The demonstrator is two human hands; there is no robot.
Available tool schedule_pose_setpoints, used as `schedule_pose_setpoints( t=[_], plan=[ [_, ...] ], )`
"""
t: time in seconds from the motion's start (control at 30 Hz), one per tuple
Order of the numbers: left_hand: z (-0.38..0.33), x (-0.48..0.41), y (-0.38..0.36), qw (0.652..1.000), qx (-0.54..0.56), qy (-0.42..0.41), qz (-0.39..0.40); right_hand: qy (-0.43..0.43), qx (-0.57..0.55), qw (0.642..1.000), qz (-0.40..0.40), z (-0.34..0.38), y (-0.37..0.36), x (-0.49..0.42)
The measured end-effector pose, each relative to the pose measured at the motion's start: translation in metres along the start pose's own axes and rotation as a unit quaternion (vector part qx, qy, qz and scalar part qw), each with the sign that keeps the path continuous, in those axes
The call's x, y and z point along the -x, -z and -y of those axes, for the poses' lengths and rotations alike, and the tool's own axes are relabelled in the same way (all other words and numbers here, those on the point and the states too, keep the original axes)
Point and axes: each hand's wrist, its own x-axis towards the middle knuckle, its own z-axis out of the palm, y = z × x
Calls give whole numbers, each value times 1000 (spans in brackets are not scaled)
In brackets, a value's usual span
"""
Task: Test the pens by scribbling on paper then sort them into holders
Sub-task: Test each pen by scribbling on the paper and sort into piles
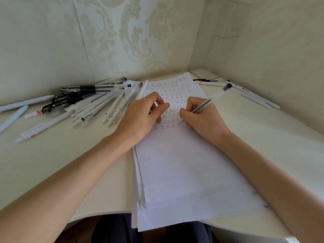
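Near edge first: the paper stack [184, 172] hangs over the front edge of the desk [70, 163], its loose sheets fanned out on the left side. That's my first worry. If the hand pinning it lifts, I reckon the whole stack could slide toward the lap.

Mid-sheet now. Left hand [145, 116] rests on the paper w/ fingers curled under. Can't tell if it's pinching something small, maybe a cap. Right hand [203, 116] is pinched round the clear-barrel pen [210, 100], tip down on the sheet at the end of the lowest row of test marks [168, 92], dark end pointing to the far right corner. So that's the pen under test, and it's mid-stroke by the look of it.

The heel of the right hand sits just beside fresh marks, so there's a smear risk if it drags.

Further out, a big pen pile [91, 102] lies along the far left, black and white barrels crossed over each other and touching the sheet's far left corner. A smaller pen group [249, 93] lies toward the far right corner, well apart.

No holders in view. W/o them the two lots could get mixed, and round barrels may roll.
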Motion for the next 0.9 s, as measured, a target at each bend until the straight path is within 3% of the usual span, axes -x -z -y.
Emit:
schedule_pose_setpoints(
  t=[0.3,0.43,0.57,0.9],
  plan=[
    [3,1,-1,1000,24,-10,11,-4,5,1000,-30,-4,0,-4],
    [-1,2,-1,996,59,-34,53,19,-143,989,-20,1,7,-2],
    [-4,5,0,995,40,-60,67,4,-328,945,-15,0,12,-5],
    [-3,4,-1,990,91,-84,71,-16,-345,938,13,1,10,-4]
  ],
)
